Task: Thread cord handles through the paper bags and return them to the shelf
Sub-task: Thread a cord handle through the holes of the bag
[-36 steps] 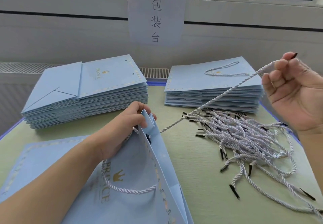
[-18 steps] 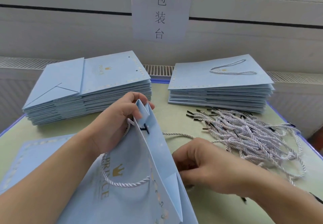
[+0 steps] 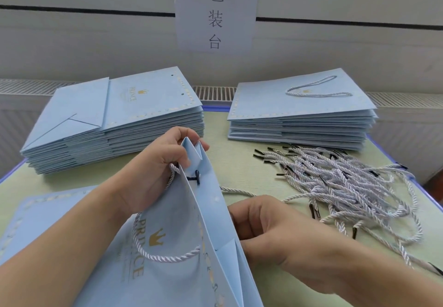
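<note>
You held the upright blue paper bag [image 3: 182, 254] by its top corner, your left hand [image 3: 153, 170] curled round the folded gusset with the thumb pinching the near face, just above the dark knot where one end of the second cord [image 3: 239, 190] was already anchored. A second earlier your right hand [image 3: 275, 230] had been raised high, drawing that cord taut away from the bag; it had since dropped low against the bag's far face, fingers curled toward the paper, and the cord had gone slack across the table [image 3: 239, 163] behind that hand. Whether those fingers pinched the cord's free end could not be told; the bag edge hid them. The first handle [image 3: 153, 246] hung in a finished loop on the face below your left grip. By the look of it, you were feeding the last tip through the remaining hole. Beyond the right hand lay the loose cord pile [image 3: 340, 187], the finished stack [image 3: 299, 112] behind it, the unthreaded stack [image 3: 107, 119] beyond your left.
</note>
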Tool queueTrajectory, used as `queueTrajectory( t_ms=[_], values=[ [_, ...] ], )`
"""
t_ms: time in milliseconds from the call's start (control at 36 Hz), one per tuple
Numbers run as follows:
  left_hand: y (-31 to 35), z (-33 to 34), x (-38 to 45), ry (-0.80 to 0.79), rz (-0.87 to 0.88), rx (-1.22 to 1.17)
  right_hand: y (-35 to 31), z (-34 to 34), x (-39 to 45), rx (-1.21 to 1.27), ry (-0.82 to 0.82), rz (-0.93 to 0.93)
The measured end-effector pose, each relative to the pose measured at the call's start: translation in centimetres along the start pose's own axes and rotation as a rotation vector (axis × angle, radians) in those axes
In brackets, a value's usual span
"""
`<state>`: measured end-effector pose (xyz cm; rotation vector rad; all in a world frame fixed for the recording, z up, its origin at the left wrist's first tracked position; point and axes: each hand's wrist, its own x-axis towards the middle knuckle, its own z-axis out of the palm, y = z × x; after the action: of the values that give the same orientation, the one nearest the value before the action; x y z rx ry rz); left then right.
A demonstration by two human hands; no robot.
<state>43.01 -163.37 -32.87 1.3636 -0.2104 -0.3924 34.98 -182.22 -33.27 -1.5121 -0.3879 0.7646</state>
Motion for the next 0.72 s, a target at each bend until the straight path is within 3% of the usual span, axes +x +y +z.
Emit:
queueTrajectory(
  t_ms=[333,528,722],
  values=[
    [0.0,0.2,0.1,0.01,-0.008,0.051,-2.6,-1.1,-1.8,0.055,0.084,0.064],
    [-0.3,0.4,0.3,0.043,0.002,0.084,-2.6,0.4,-2.1,-0.392,0.139,-0.109],
    [-0.8,0.6,0.4,0.035,0.002,0.172,-2.1,0.2,-1.3,-0.521,0.042,-0.016]
  ],
)
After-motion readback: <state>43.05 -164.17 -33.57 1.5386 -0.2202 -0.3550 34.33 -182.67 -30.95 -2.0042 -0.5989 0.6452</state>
